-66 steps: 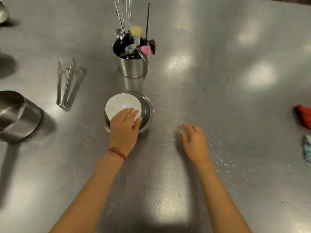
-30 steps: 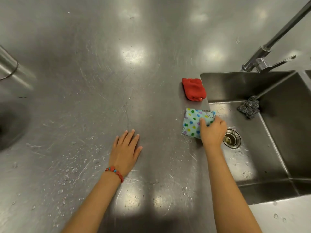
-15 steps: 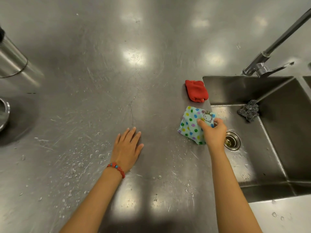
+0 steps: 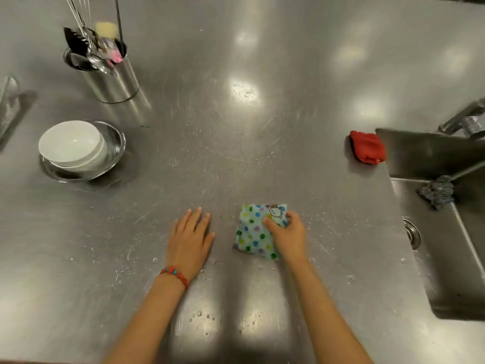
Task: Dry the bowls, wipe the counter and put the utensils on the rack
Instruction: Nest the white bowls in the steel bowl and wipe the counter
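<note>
Bowls stand at the far left of the tabletop: white ones stacked and nested inside a shallow steel basin, with the steel utensil holder behind them, spoons and a whisk upright in it. No rack is in view. Water droplets speckle the steel across the middle and near the front edge.

Left hand lies flat on the tabletop, fingers spread and holding nothing, a red bead bracelet at the wrist. Just beside it, the right hand presses on a folded spotted cloth, fingers curled over its far corner, the cloth flat against the steel.

Further right, a red cloth sits at the sink's corner; the sink holds a steel scourer.

Assessment: the step in hand is judged to be either wiping the tabletop or carrying the cloth toward the bowls. The next move calls for sweeping the cloth through the droplets, or lifting it to a bowl, with the left hand free to steady the stack.
</note>
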Demonstrator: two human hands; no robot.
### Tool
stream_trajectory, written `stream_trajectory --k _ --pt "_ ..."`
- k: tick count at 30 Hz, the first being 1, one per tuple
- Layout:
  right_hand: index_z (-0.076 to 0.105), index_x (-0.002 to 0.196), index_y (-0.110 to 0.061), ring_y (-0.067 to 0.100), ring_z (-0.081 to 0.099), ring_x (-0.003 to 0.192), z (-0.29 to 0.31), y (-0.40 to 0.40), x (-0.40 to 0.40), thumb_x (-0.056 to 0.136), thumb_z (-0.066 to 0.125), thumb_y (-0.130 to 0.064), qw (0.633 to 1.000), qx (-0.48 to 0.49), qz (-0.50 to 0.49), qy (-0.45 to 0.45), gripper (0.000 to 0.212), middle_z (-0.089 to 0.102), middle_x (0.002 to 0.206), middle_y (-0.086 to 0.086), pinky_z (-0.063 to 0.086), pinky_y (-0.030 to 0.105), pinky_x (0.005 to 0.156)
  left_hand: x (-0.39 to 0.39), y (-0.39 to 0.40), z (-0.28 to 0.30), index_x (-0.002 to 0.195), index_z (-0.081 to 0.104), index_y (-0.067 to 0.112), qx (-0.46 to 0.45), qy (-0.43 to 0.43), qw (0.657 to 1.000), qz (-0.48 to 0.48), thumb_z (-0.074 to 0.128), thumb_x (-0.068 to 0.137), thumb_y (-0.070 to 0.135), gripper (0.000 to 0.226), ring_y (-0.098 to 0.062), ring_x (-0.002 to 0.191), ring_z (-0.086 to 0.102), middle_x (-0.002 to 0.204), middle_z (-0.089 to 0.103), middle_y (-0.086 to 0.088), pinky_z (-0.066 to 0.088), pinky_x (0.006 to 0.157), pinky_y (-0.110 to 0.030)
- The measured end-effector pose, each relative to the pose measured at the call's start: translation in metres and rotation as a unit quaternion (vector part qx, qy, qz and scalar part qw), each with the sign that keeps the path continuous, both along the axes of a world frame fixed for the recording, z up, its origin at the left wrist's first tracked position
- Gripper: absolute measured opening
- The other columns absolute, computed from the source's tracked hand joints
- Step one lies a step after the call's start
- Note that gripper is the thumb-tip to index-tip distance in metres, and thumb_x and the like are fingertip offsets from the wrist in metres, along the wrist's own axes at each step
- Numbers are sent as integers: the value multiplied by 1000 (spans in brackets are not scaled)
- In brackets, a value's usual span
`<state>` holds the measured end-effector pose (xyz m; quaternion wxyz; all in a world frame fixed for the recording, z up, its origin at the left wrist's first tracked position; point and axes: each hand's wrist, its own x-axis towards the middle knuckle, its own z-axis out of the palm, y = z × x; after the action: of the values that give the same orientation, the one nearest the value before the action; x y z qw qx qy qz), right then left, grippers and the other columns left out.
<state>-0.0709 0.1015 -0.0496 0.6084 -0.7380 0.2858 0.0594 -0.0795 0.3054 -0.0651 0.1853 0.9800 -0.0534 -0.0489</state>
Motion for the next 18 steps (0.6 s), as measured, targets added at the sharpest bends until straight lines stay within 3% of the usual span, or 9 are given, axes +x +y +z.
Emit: stream_trajectory --k 2,4,5,7,11,15,18 --pt "46 122 -7 24 58 104 -8 11 -7 82 66 -20 986 -164 33 -15 46 57 116 10 49 22 79 -3 11 -7 133 43 9 12 26 1000 -1 42 93 34 47 -31 136 28 146 35 -15 21 111 -47" --pt "32 138 -9 31 37 130 -14 16 -11 87 60 -23 930 -356 81 -50 60 37 142 17 37 37 104 -5 18 -14 138 34 14 21 37 999 -4 41 95 32 48 -26 140 19 151 25 -10 14 113 -43" --pt "29 141 -11 33 29 135 -16 19 -12 88 58 -25 902 -411 105 -80 61 28 149 17 30 44 110 -5 21 -17 138 33 14 20 37 999 -5 41 95 32 48 -26 140 18 152 24 -9 14 113 -43" --pt "34 140 -16 33 25 139 -22 26 -10 92 51 -32 863 -458 181 -115 53 27 151 13 22 49 112 -6 25 -18 139 31 15 23 39 999 -14 41 95 32 49 -26 141 16 152 22 -9 13 114 -43" --pt "42 136 -25 31 26 138 -40 33 1 94 37 -43 798 -532 271 -76 46 42 145 5 10 50 114 -4 28 -21 141 27 16 33 44 998 -29 38 95 34 51 -25 141 13 153 19 -8 10 114 -42" --pt "39 138 -27 28 21 140 -39 25 48 96 32 -43 791 -542 275 -61 45 40 145 3 3 51 114 -1 24 -19 135 38 9 10 26 999 -35 50 92 26 48 -34 137 24 147 31 -17 18 112 -50" --pt "33 140 -30 25 15 142 -39 26 59 97 28 -43 804 -533 262 -41 45 35 149 -2 -1 50 114 6 19 -20 137 35 11 7 22 999 -47 47 93 28 49 -32 139 20 149 29 -15 14 113 -47"
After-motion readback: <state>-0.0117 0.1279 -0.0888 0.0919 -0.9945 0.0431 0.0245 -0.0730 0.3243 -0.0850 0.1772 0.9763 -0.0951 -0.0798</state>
